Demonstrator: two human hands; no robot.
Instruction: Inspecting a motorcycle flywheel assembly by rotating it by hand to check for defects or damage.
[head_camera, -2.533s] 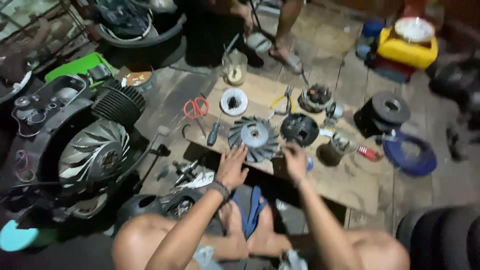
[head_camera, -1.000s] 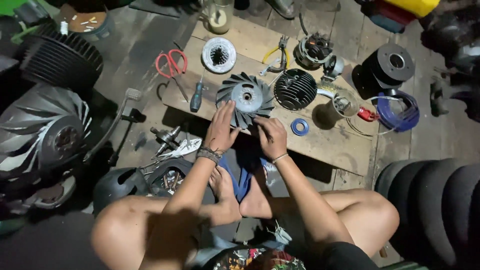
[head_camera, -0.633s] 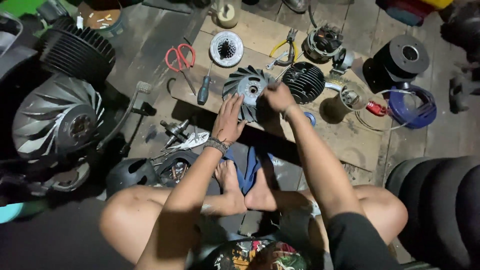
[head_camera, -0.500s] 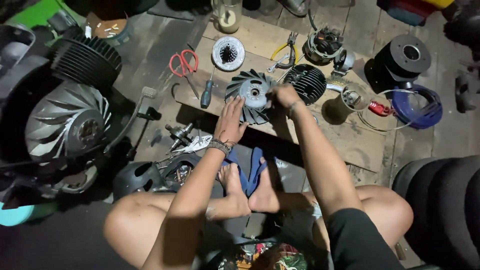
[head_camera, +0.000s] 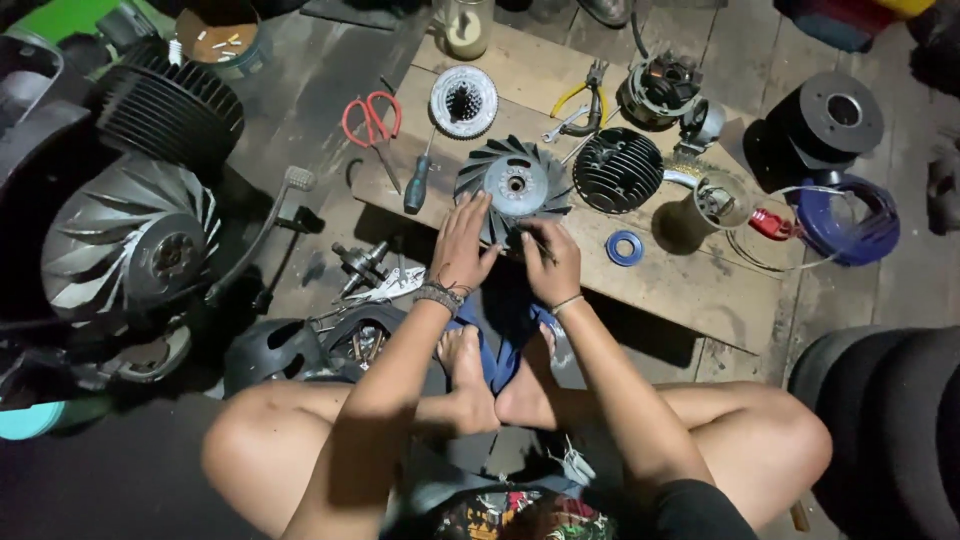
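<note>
While both hands rest fingers-spread, left hand and right hand touch the finned flywheel.

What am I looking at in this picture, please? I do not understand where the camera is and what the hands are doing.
The camera sits on a person's head and looks down, so you see their own arms and crossed legs. The left hand rests on a round grey fan wheel lying on a wooden board. The right hand touches its near edge and seems to hold a thin tool, too small to tell. Around it lie red scissors, a screwdriver, yellow pliers, a finned black cylinder and a small blue ring.
</note>
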